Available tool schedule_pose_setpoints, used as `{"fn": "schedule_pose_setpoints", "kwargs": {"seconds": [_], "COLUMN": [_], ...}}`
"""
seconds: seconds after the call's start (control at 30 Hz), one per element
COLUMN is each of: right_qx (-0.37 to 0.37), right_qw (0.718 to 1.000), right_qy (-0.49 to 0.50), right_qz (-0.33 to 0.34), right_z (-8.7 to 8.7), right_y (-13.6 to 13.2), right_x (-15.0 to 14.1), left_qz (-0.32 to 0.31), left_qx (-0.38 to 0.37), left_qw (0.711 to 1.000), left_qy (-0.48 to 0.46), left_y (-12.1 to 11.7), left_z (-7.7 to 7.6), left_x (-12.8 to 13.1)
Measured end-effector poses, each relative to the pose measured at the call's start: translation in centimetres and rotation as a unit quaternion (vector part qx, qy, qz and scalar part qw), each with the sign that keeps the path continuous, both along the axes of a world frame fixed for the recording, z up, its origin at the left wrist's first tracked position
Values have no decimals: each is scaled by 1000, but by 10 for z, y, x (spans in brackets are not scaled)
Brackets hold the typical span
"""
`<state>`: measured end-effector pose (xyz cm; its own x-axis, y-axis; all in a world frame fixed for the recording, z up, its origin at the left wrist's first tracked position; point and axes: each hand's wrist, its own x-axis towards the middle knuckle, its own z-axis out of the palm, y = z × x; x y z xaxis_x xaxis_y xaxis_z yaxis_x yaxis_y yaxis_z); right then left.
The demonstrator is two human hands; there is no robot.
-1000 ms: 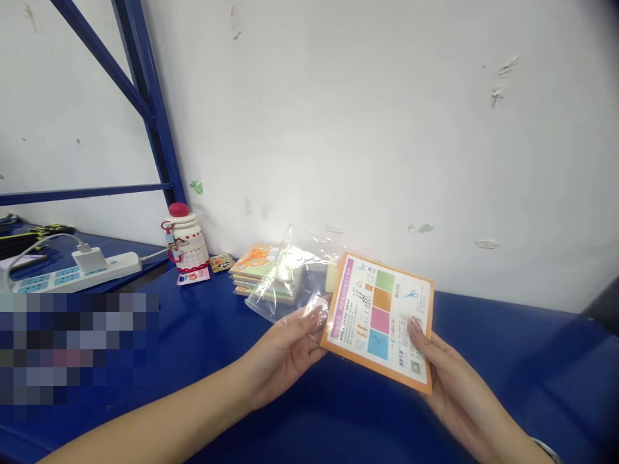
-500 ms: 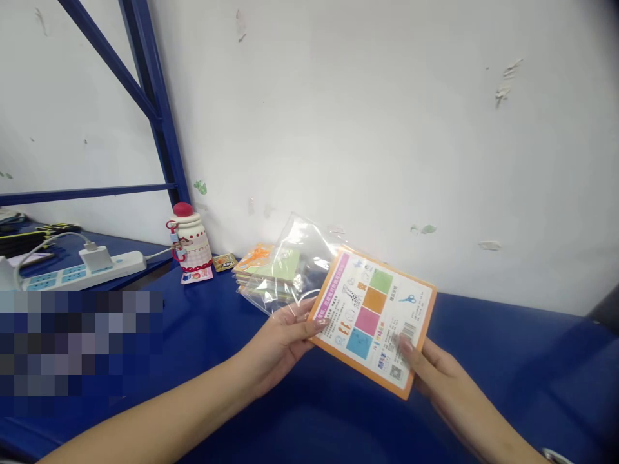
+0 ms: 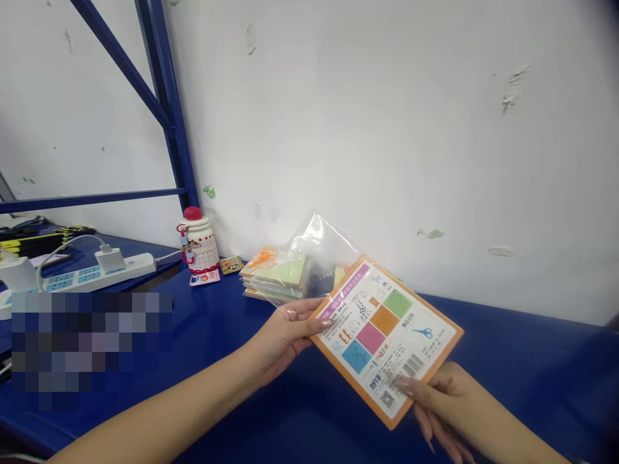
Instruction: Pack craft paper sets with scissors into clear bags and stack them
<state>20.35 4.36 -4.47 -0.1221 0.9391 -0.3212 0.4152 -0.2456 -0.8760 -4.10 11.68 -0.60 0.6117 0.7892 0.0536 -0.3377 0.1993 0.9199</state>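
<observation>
Between my hands is a square booklet (image 3: 384,322) with an orange border, tilted with its printed back toward me; scissors, animals, colour squares and a barcode show on it. My left hand (image 3: 294,332) is closed on its left corner, thumb on the front and fingers behind. My right hand (image 3: 440,393) pinches the lower right edge, thumb on the printed side, with some fingers hanging below. A clear plastic bag (image 3: 316,241) spreads out behind the booklet, above my left fingers; whether those fingers grip it too is hidden.
A stack of booklets (image 3: 264,274) lies by the wall, partly behind the bag. To its left are a white bottle (image 3: 200,245) with a red cap, small packets (image 3: 231,264) and a power strip (image 3: 130,267) with plugged-in chargers. A blue metal frame (image 3: 169,122) rises over the blue table (image 3: 232,399).
The booklet has turned clockwise and its right side has dropped lower. My right hand has moved down with it, its fingers hanging looser. The view has shifted slightly left.
</observation>
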Motion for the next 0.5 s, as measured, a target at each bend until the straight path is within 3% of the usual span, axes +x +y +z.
{"fn": "schedule_pose_setpoints", "kwargs": {"seconds": [0.3,0.5], "right_qx": [1,7], "right_qw": [984,978], "right_qy": [166,194], "right_qz": [-63,-73], "right_z": [1,0], "right_y": [1,0], "right_x": [-12,-13], "left_qz": [-22,-15], "left_qx": [5,3], "left_qw": [1000,1000], "left_qy": [-18,-9], "left_y": [-11,-12], "left_z": [3,1], "left_x": [2,4]}}
